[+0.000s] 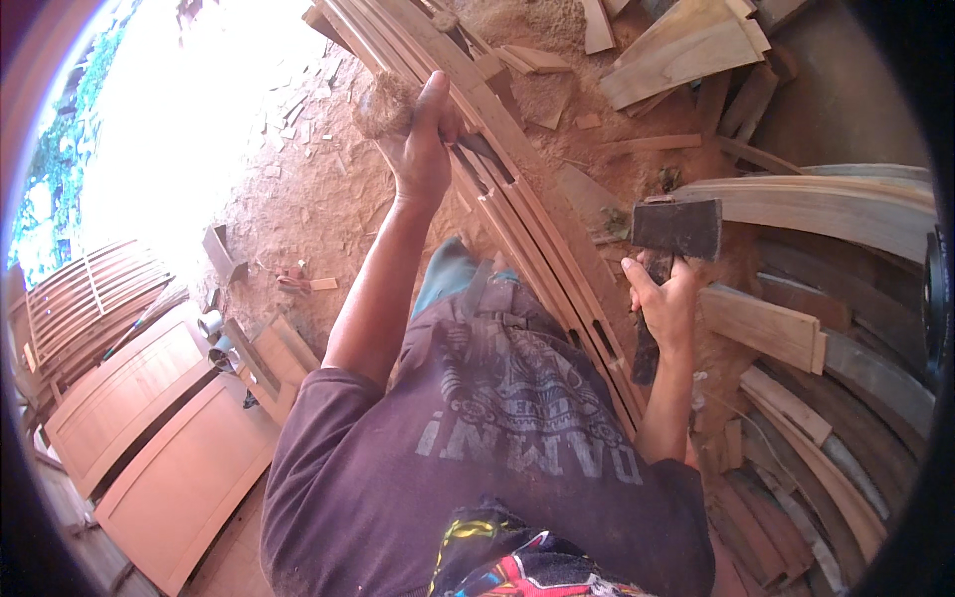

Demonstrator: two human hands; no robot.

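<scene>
My right hand [665, 298] is wrapped round the dark handle of a hatchet [678, 228]; its broad, dark metal head stands above my fist, and the handle's end points down toward my forearm. Long wooden bars with slots cut in them [542, 254] run side by side from the top middle down past my right side. On their left edge, my left hand [426, 149] is closed round a bar, thumb up and fingers partly hidden. Just beyond that thumb a rough, fuzzy brown clump [385, 104] shows; I cannot make out what it is.
Sawdust and wood chips cover the ground [328, 189]. Flat wooden panels [189, 468] lie at lower left, near a stack of slatted frames [90, 298]. Boards [816, 214] and offcuts [686, 55] are piled along the right and top right.
</scene>
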